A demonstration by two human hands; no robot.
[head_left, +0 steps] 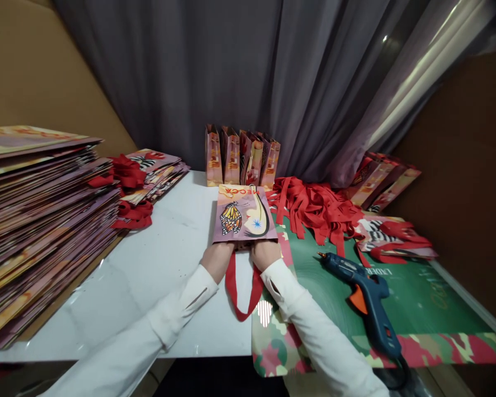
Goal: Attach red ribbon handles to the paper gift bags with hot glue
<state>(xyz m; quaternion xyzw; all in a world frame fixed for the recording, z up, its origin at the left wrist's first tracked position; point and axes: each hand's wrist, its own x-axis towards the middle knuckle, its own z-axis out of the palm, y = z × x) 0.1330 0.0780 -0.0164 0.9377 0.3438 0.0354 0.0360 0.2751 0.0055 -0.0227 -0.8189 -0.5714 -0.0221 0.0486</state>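
A printed paper bag (247, 214) with a butterfly design lies at the middle of the table, its opening toward me. Both of my hands reach into that opening. Of my left hand (220, 258) only the back and wrist show, and its fingers are hidden inside the bag. My right hand (266, 252) is beside it, fingers hidden in the same way. A red ribbon handle (243, 315) hangs from the bag's mouth in a loop between my wrists.
Tall stacks of flat bags (45, 220) fill the left side. Several upright bags (231, 157) stand at the back. Red ribbons (318, 209) lie in a heap right of the bag. A blue glue gun (370, 298) rests on the green mat (430, 298), its cord running off the front edge.
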